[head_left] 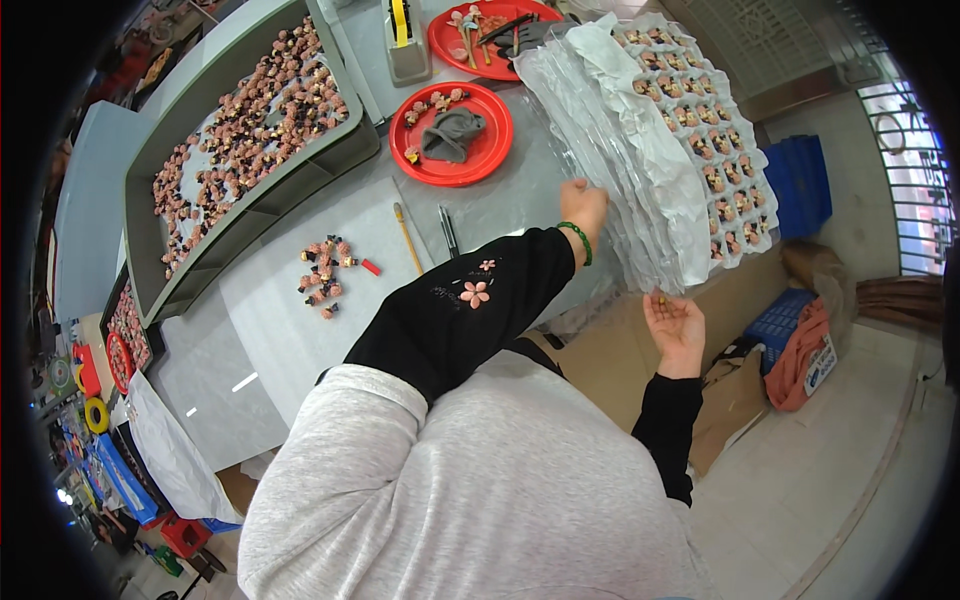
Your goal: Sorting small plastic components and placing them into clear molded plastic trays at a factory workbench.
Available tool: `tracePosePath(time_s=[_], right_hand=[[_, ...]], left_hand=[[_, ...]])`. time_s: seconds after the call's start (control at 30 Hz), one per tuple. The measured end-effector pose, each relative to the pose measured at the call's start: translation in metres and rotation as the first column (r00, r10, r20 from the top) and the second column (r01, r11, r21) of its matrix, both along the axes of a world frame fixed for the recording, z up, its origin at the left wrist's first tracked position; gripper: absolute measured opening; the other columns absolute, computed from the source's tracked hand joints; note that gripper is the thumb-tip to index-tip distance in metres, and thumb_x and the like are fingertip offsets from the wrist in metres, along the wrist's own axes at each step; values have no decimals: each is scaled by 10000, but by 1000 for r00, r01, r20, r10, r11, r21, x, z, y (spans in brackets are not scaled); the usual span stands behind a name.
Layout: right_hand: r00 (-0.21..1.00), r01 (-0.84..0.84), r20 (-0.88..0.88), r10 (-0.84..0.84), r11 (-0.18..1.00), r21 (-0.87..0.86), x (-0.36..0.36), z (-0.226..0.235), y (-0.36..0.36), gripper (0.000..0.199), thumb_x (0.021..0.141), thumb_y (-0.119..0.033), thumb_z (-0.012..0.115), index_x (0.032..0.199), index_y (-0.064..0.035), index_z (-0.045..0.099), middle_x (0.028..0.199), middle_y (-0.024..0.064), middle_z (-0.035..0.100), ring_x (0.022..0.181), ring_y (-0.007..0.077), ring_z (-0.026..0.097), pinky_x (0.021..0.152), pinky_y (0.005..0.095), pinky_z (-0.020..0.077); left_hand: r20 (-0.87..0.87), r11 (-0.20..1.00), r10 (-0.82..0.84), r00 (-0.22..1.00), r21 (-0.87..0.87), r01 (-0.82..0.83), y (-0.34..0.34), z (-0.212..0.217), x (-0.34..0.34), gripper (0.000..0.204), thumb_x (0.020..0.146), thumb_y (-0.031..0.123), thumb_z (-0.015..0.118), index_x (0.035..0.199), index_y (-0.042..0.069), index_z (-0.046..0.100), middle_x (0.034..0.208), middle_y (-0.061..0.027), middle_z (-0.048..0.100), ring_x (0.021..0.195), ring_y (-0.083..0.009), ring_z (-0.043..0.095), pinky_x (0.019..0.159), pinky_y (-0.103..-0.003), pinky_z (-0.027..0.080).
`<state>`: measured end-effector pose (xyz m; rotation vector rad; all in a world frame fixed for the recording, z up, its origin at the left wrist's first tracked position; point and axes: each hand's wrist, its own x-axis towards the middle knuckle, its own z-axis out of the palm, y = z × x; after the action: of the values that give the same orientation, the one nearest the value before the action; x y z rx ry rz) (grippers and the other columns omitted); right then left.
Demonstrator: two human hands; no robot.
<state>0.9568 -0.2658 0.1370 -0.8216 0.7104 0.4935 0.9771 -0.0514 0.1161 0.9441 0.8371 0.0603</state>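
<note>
My left hand (583, 205), with a green bead bracelet on the wrist, reaches across the grey table to the near edge of a stack of clear plastic blister trays (610, 190); its fingers are curled against the plastic. The top tray (700, 130) holds several small pink and dark pieces in its pockets. My right hand (677, 326) is palm up below the stack's near corner, beyond the table edge, with a tiny piece (661, 299) at its fingertips. A small pile of the same pink pieces (325, 275) lies on the table to the left.
A long grey bin (340, 150) full of pink pieces stands at the left. Two red plates (490, 150) (450, 45), one with a grey cloth, and a tape dispenser (405, 40) sit behind. A pencil (408, 238) and pen (448, 232) lie nearby. Blue crates (805, 185) and cardboard stand on the floor.
</note>
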Motion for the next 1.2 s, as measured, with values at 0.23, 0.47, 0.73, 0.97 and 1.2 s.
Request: tracePosePath(time_s=[0.23,0.47,0.73,0.97,1.2], right_hand=[[992,-122,15,125,985,-123,-6,10,6,146,738,-75,473,865,-11,504,913,85,514,884,200,508,773,373,409],[977,-215,-26,214,958,-189,-9,2,0,193,731,-121,495,888,-9,490,921,101,504,866,217,498,775,359,401],[986,-169,-28,167,970,-174,-13,-1,6,207,730,-118,497,895,5,483,906,120,491,884,250,481,792,367,397],[988,-155,-29,152,973,-169,-9,-8,15,225,736,-118,494,926,-3,457,938,115,480,882,250,481,818,386,387],[994,-109,-30,105,974,-199,4,-10,26,200,721,-115,472,878,9,471,903,127,497,870,254,484,799,384,404]], left_hand=[[150,945,324,934,-96,-312,26,0,29,423,637,110,570,1041,20,479,798,-35,494,719,-129,455,655,-299,364],[90,988,109,990,-121,-98,58,5,16,481,641,140,564,1083,-21,465,859,-148,531,842,-284,512,793,-336,379],[137,723,396,908,563,-401,124,-21,68,478,631,79,497,1093,-41,459,1100,-216,398,1026,-343,412,902,-347,327],[350,753,108,930,583,-307,183,-51,108,462,638,77,495,1090,-18,498,938,-207,520,911,-340,502,808,-344,391],[305,970,188,934,93,-226,194,-9,112,307,593,23,522,896,-4,563,751,-76,550,617,-198,511,542,-289,392]])
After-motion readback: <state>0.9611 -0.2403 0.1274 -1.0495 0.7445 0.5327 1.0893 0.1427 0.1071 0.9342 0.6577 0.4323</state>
